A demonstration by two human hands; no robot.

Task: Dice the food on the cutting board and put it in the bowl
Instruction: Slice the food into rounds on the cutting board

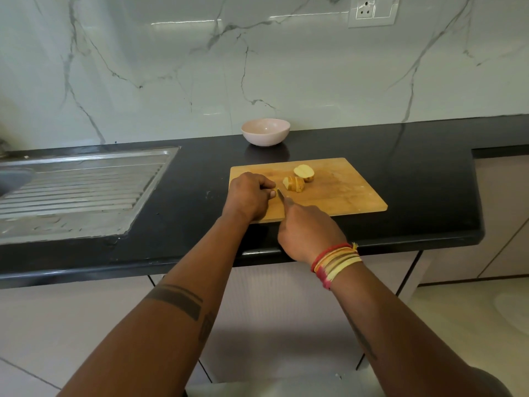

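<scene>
A wooden cutting board lies on the black counter. On it sit a potato half, cut face up, and a sliced potato chunk beside it. My left hand curls its fingers over a small potato piece at the board's left end. My right hand grips a knife, whose blade stands right beside that piece. A pale pink bowl stands behind the board, near the wall, and looks empty.
A steel sink drainboard fills the counter's left side. The marble backsplash carries a wall socket at upper right. The counter's front edge runs under my wrists, and its right end stops at a cabinet.
</scene>
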